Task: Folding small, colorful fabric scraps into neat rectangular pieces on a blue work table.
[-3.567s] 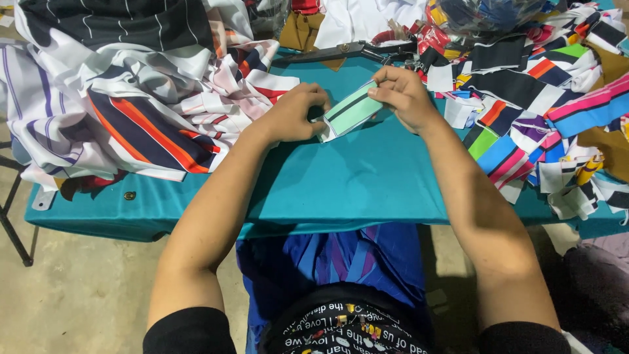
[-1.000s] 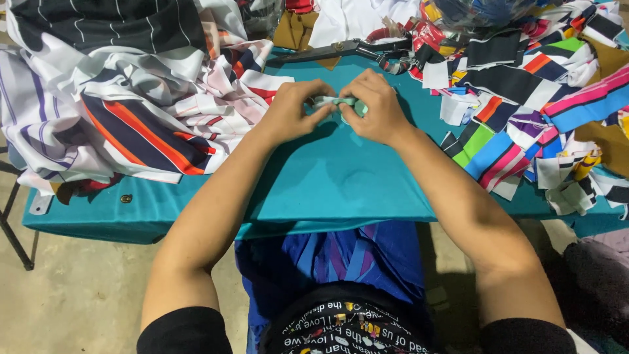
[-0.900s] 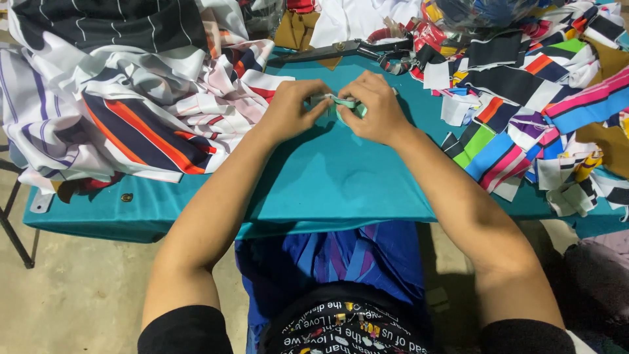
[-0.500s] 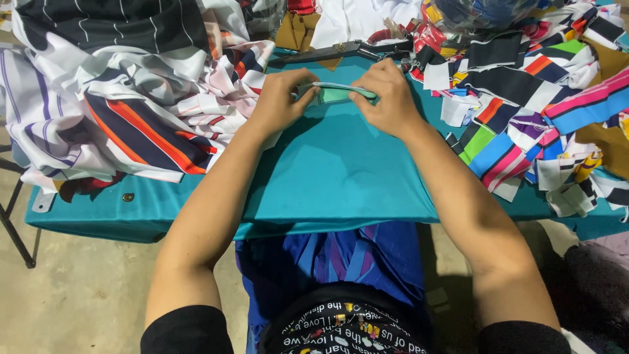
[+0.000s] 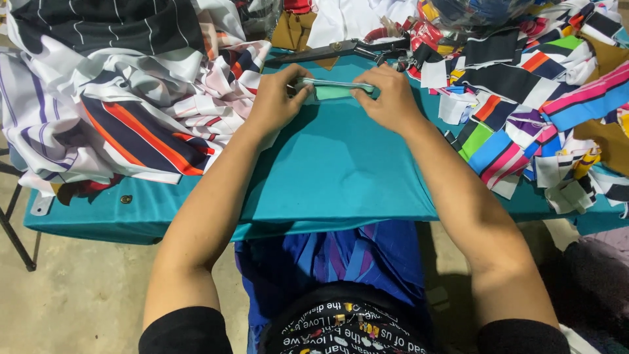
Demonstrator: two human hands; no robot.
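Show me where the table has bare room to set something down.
The bare patch is the teal cloth between the forearms, from the hands to the near table edge. A thin strip lies near the left corner. The striped fabric pile crowds the left, the colourful scraps the right, and the scissors lie behind.

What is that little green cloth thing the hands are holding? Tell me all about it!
The folded green cloth strip is a small, narrow piece of soft mint-green fabric with a pale striped edge along its top. It lies flat and sideways at the far side of the teal table cover. The left hand pinches its left end and the right hand presses its right end, so only the middle shows. Big dark scissors lie just beyond it, apart.
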